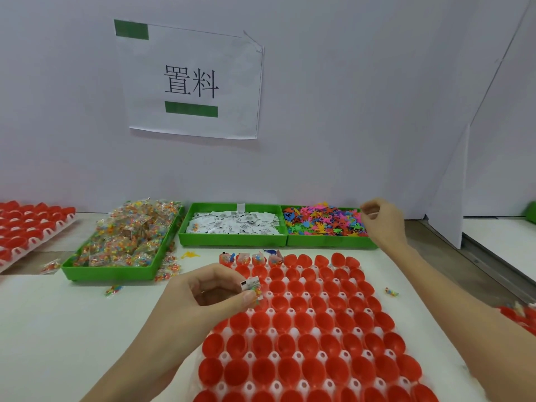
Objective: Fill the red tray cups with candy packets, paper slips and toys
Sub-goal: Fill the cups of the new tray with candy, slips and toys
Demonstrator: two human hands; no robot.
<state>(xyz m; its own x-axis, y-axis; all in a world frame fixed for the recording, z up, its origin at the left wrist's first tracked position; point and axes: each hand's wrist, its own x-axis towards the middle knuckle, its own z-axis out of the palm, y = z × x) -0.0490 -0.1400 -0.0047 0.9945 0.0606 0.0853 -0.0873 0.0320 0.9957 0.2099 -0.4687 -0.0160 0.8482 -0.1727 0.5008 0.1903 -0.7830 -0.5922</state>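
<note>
A tray of red cups [307,320] fills the near middle of the table. Several cups in its far-left row hold candy packets and toys. My left hand [208,291] hovers over the tray's left edge and pinches a candy packet with a paper slip [251,288] between thumb and fingers. My right hand [383,220] is at the right end of the green bin of colourful toys [324,223], fingers curled; whether it holds a toy is hidden. A green bin of paper slips [232,223] and a green bin of candy packets [124,242] stand behind.
Another tray of red cups [26,227] lies at the far left. Loose candy packets [113,290] and a yellow toy [190,254] lie on the table. A white wall with a paper sign [191,79] stands behind the bins.
</note>
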